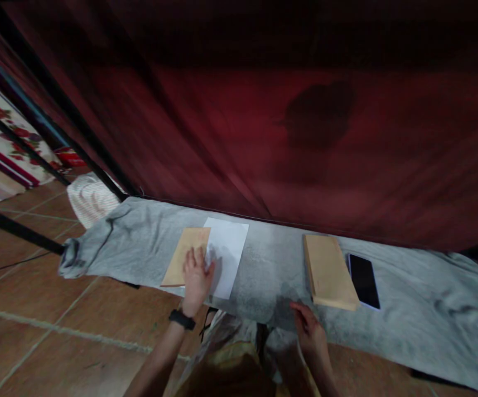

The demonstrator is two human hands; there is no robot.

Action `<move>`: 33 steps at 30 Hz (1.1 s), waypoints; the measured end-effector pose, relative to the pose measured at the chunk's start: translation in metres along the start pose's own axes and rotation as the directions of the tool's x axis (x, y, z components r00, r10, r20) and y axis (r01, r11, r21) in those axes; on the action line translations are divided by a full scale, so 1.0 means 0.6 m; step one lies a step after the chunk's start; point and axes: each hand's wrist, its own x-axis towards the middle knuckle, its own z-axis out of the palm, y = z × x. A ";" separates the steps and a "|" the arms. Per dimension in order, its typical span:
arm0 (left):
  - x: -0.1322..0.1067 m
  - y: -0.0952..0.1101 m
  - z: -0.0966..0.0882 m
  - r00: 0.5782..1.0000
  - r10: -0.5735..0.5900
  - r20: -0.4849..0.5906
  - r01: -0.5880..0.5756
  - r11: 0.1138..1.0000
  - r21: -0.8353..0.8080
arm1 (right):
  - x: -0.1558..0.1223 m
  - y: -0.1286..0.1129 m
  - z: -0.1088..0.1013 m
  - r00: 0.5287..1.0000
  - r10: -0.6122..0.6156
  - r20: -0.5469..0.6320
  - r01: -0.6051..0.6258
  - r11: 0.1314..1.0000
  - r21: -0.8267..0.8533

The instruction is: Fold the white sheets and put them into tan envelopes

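Note:
My left hand (pixel 196 275), with a dark band on its wrist, lies flat with fingers spread on a brown paper envelope (pixel 189 242). Its thumb side reaches over a white sheet of paper (pixel 228 248), which lies partly beneath the envelope's right edge. Near the front edge of the grey cloth, my right hand (pixel 310 331) is held with its fingers loosely extended to the left and nothing visible in them. Just beyond it rests a stack of brown envelopes (pixel 332 270), apart from the hand.
A phone (pixel 364 280) with a dark screen lies right of the stack. Grey cloth (pixel 267 264) covers the long narrow surface. Behind it hangs a dark red curtain (pixel 222 138). Black metal bars (pixel 19 229) and a striped cloth (pixel 92 196) are at the left, above a tiled floor (pixel 57 342).

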 end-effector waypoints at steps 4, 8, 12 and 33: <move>0.054 -0.104 -0.053 0.954 -0.297 0.032 0.283 0.933 0.223 | 0.053 -0.050 0.090 0.976 0.155 0.153 -0.190 0.949 0.250; 0.055 -0.150 -0.066 0.940 -0.308 0.144 0.256 0.920 0.298 | 0.106 -0.126 0.200 0.875 0.360 0.325 -0.430 0.885 0.177; 0.054 -0.167 -0.061 0.959 -0.259 0.118 0.213 0.927 0.307 | 0.131 -0.170 0.273 0.847 0.401 0.348 -0.452 0.889 0.076; 0.081 -0.197 -0.045 0.985 -0.165 -0.046 0.164 0.986 -0.010 | 0.095 -0.080 0.055 0.915 0.377 0.143 -0.377 0.926 -0.024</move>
